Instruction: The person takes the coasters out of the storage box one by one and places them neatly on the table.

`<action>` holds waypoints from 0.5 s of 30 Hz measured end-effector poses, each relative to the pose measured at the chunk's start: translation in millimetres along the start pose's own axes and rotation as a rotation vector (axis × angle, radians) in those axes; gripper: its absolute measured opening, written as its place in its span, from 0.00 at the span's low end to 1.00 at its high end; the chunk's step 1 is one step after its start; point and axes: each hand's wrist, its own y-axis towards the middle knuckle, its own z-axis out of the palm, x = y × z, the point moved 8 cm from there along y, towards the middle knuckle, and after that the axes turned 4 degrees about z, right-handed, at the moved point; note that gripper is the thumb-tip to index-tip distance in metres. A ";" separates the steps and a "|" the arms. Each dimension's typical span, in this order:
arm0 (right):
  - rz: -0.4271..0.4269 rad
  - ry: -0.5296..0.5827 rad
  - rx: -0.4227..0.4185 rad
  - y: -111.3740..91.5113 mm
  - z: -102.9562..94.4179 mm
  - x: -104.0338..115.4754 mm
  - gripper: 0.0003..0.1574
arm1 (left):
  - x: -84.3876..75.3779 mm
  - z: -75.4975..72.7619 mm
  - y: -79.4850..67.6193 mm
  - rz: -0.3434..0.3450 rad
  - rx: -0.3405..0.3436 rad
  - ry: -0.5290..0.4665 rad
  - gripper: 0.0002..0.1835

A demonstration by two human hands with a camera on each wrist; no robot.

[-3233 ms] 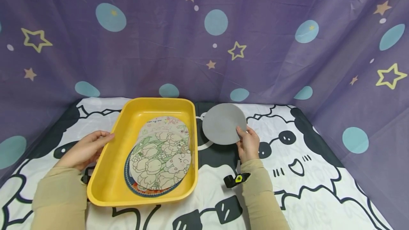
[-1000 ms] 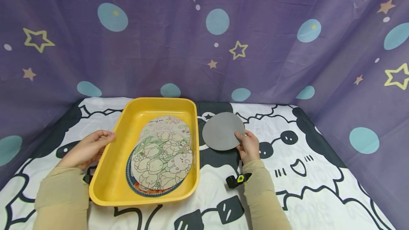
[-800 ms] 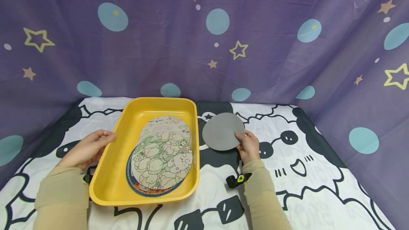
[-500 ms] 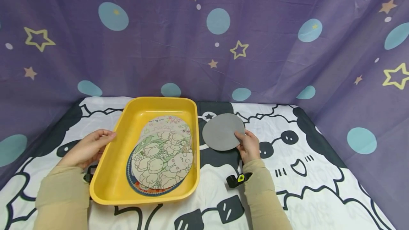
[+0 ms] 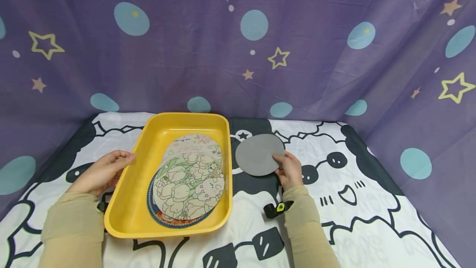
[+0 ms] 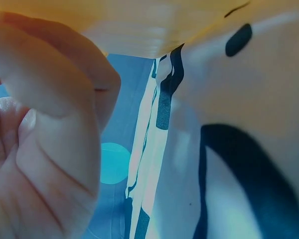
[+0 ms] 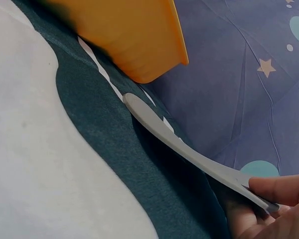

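Note:
My left hand grips the left rim of a yellow plastic tray, and the left wrist view shows its fingers bent up against the tray's underside. Inside the tray several thin round mats overlap: the top mat has tulips and a small animal in line drawing. Beneath it show a pale one with pink flowers and one with a blue patterned edge. To the tray's right, my right hand pinches a plain grey round mat by its near right edge, thumb on top. That mat bows slightly in the right wrist view.
A white cloth with black cartoon drawings covers the table. Behind and at both sides hangs a purple curtain with stars and blue dots. A black wrist camera sits below the right hand.
The far edge of the grey mat has tipped down toward the table, and the mat looks flatter. My right hand has barely shifted; the left hand and tray hold their place.

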 end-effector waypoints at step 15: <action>0.024 -0.040 -0.005 -0.3 -1.7 -1.0 0.19 | -1.6 0.7 -1.1 0.022 -0.002 0.009 0.32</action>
